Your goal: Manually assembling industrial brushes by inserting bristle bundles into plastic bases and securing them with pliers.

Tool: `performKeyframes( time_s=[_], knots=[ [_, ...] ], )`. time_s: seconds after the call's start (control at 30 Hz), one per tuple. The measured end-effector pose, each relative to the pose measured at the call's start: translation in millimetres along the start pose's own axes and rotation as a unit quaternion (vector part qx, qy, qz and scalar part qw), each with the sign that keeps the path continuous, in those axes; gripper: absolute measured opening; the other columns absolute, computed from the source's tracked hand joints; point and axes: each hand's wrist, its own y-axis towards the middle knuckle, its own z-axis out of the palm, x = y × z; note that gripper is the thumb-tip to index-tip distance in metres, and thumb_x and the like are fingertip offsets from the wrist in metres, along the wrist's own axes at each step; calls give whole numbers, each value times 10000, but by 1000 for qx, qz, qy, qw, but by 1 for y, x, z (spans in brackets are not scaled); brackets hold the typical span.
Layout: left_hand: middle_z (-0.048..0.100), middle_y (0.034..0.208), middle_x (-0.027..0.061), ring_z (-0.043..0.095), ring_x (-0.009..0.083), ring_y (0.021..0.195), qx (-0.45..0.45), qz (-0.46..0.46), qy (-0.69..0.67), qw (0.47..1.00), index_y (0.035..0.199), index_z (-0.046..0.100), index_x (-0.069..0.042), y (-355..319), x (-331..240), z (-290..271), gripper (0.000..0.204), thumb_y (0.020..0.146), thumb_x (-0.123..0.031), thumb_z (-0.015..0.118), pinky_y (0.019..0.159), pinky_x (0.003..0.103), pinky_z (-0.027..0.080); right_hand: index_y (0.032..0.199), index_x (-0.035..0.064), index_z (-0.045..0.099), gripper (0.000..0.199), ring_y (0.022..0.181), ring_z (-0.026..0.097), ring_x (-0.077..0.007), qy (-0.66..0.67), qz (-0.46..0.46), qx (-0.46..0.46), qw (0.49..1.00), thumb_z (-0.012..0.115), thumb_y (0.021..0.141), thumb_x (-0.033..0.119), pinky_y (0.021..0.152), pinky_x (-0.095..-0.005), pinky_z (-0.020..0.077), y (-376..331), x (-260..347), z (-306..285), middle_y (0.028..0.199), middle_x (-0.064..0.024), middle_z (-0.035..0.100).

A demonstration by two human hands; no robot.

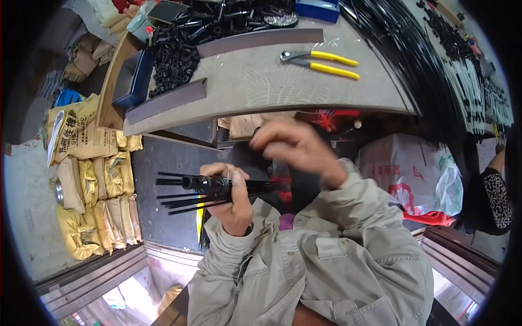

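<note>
My left hand (235, 204) is closed around a bundle of thin black rods (179, 203), held in front of my lap with their ends pointing left. A short black tubular part (202, 185) with a round open end is also in that hand, lying along the rods. Above and to the right of the bundle is my right hand (296, 145), raised below the table's front edge and apart from the rods. Its fingers look bent but are smeared by motion, so whether they hold anything is not visible.
On the table (261, 89) lie yellow-handled cutters (321, 63), a pile of black plastic parts (176, 62) and long black rods (402, 60). Dark strips edge the pile. Stacked sacks (103, 195) stand left; a white plastic bag (399, 168) is at right, near another person's patterned sleeve (496, 198).
</note>
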Motion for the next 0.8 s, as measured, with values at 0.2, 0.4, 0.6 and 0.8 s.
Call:
performKeyframes(
  time_s=[0.2,0.4,0.6,0.8],
  knots=[
    [478,784,39,498,91,649,137,-32,71,987,901,450,-23,14,6,-5,100,832,32,498,609,225,417,895,67,548,232,898,535,-272,-678,-75,-161,713,627,775,250,727,-344,437,33,6,-138,929,-79,573],
    [451,852,60,492,119,723,175,-59,-4,983,862,432,-30,13,12,-19,143,803,67,519,656,255,427,800,55,509,262,723,530,-249,-705,-111,-94,694,602,803,300,627,-342,428,43,0,-143,760,-78,515],
    [442,836,70,453,121,736,190,-42,15,981,870,405,-26,8,4,-28,188,787,60,550,684,260,396,923,63,594,133,660,531,-216,-304,3,-49,951,566,795,39,622,-255,409,0,43,-63,807,-108,539],
    [433,819,69,416,117,701,208,-7,18,978,864,394,-29,8,9,-29,176,811,11,557,632,250,356,1068,158,610,347,1067,459,-189,-766,-246,16,594,652,725,142,953,-388,335,-1,85,-23,1119,-32,466]
  ],
)
